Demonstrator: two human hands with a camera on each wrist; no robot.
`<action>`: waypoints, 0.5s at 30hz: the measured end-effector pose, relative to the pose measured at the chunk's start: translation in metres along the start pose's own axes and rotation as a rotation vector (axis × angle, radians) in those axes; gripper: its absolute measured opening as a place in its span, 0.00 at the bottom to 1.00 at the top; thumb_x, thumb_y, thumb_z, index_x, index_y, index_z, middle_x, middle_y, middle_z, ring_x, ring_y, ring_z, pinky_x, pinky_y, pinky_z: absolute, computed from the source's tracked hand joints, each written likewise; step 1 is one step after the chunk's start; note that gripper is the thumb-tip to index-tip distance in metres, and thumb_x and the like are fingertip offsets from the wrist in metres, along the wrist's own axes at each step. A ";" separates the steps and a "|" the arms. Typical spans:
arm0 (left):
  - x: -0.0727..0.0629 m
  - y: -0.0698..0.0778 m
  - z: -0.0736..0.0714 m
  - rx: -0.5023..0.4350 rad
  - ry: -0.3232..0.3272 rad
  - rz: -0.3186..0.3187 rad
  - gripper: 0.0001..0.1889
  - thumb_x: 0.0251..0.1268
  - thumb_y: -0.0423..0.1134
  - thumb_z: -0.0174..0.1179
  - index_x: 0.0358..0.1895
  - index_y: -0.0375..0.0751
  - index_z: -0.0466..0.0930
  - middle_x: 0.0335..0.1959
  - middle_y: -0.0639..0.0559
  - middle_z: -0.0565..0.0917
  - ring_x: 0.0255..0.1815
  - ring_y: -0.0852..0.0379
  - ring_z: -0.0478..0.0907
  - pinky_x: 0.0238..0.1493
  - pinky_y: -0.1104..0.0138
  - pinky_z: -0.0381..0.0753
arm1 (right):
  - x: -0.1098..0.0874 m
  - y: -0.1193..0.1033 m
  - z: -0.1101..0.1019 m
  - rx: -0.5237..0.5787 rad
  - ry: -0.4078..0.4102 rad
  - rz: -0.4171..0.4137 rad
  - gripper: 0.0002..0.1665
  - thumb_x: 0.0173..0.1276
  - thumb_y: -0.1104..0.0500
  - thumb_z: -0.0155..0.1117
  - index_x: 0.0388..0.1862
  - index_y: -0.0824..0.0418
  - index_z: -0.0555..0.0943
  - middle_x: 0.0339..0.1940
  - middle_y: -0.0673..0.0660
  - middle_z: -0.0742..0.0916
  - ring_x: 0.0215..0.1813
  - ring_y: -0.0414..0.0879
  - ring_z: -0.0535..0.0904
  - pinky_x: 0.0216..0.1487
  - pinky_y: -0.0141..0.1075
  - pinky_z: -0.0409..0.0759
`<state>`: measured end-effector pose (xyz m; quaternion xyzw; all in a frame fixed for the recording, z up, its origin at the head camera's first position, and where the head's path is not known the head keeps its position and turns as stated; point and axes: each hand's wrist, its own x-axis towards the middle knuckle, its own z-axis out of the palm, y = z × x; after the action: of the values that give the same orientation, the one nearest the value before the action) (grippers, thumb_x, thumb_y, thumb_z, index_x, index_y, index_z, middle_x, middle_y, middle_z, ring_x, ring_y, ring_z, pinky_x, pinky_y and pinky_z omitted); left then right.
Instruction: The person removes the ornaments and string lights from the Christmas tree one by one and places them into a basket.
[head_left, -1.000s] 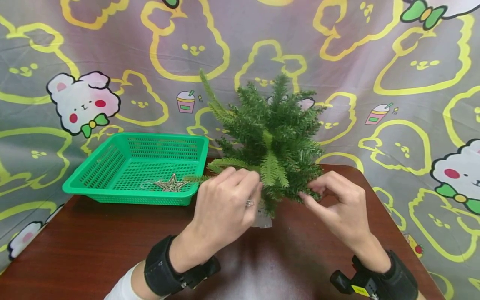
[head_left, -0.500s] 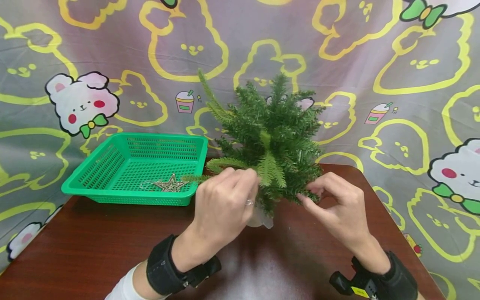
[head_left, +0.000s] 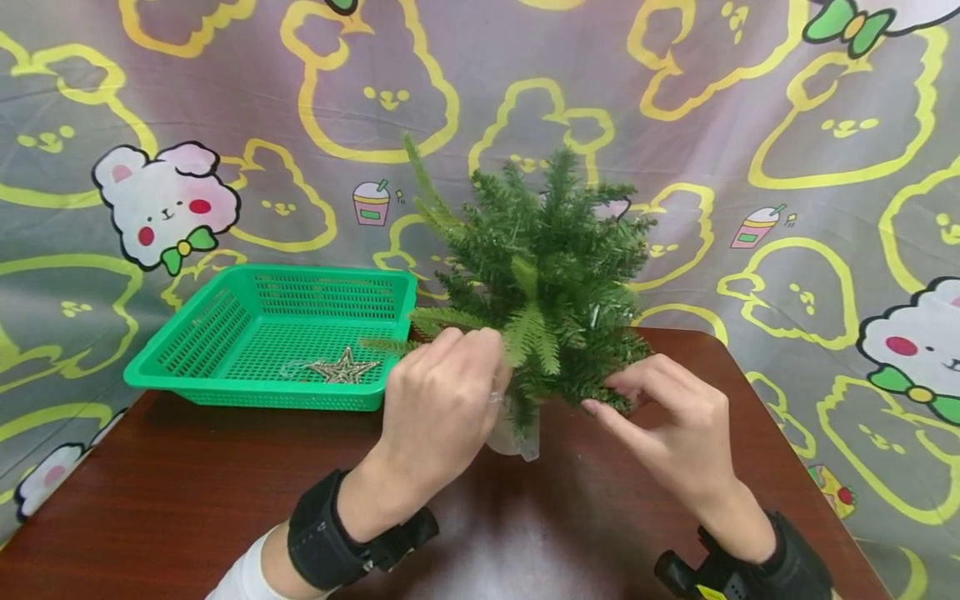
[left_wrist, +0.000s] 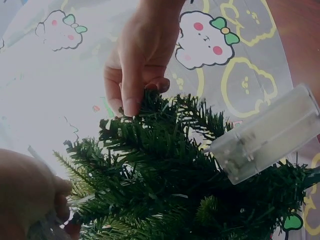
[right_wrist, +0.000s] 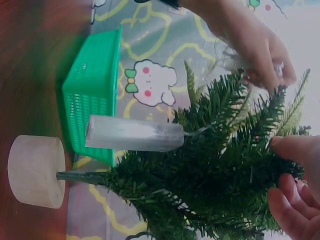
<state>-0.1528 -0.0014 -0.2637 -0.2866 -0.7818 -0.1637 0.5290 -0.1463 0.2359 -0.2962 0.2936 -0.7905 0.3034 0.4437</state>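
A small green artificial Christmas tree (head_left: 555, 250) stands mid-table, with lighter sprigs (head_left: 534, 337) among its branches. Its round white base (right_wrist: 37, 170) shows in the right wrist view. From its lower branches hangs a clear battery box (right_wrist: 135, 134) on a thin wire. My left hand (head_left: 442, 400), at the tree's front left, has curled fingers holding a bundle of clear string lights (right_wrist: 227, 57), partly hidden by the hand. On the right side, my right hand (head_left: 675, 417) pinches a lower branch tip between thumb and fingers. The left wrist view shows this pinch from above.
Left of the tree sits a green plastic basket (head_left: 262, 385), holding a glittery star ornament (head_left: 345, 367) with a clear loop. A brown wooden table (head_left: 300, 442) lies under everything. Behind hangs a cartoon-patterned cloth (head_left: 465, 50).
Both hands have shifted slightly left, the right one also a little lower. The front light sprig has swung left. More of the clear box shows beneath the tree.
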 end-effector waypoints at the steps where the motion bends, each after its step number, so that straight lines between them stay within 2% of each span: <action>1: -0.001 -0.001 0.000 0.012 -0.011 -0.003 0.13 0.66 0.28 0.46 0.22 0.44 0.63 0.14 0.55 0.59 0.15 0.59 0.54 0.16 0.71 0.49 | 0.000 -0.002 0.000 -0.013 -0.002 -0.004 0.23 0.65 0.38 0.66 0.27 0.56 0.85 0.25 0.48 0.84 0.25 0.33 0.73 0.29 0.25 0.70; 4: -0.003 -0.003 0.001 0.043 -0.040 -0.011 0.14 0.73 0.39 0.53 0.26 0.42 0.66 0.15 0.55 0.62 0.15 0.58 0.59 0.15 0.70 0.54 | -0.001 -0.008 0.000 -0.044 -0.005 -0.027 0.24 0.65 0.37 0.65 0.27 0.56 0.85 0.26 0.48 0.85 0.24 0.34 0.73 0.28 0.25 0.70; 7: -0.005 -0.004 0.000 0.052 -0.058 -0.020 0.15 0.69 0.48 0.61 0.34 0.39 0.73 0.16 0.55 0.68 0.15 0.57 0.65 0.13 0.69 0.60 | -0.001 -0.012 0.000 -0.038 -0.005 -0.055 0.23 0.66 0.38 0.65 0.28 0.57 0.85 0.28 0.49 0.85 0.24 0.35 0.73 0.28 0.25 0.70; 10: -0.005 -0.005 -0.001 0.044 -0.094 -0.027 0.14 0.67 0.48 0.63 0.40 0.40 0.77 0.19 0.54 0.73 0.18 0.57 0.69 0.15 0.69 0.64 | 0.000 -0.014 0.001 -0.018 -0.005 -0.075 0.23 0.66 0.39 0.66 0.29 0.58 0.85 0.28 0.50 0.85 0.25 0.35 0.73 0.28 0.25 0.72; 15: -0.007 -0.008 -0.003 0.049 -0.154 -0.033 0.12 0.69 0.48 0.61 0.35 0.42 0.77 0.21 0.54 0.71 0.20 0.57 0.67 0.17 0.70 0.62 | 0.002 -0.016 0.002 0.002 0.004 -0.096 0.23 0.66 0.41 0.66 0.29 0.59 0.86 0.28 0.52 0.85 0.24 0.35 0.73 0.28 0.26 0.72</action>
<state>-0.1533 -0.0115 -0.2687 -0.2726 -0.8284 -0.1309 0.4715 -0.1365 0.2239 -0.2923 0.3310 -0.7744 0.2830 0.4590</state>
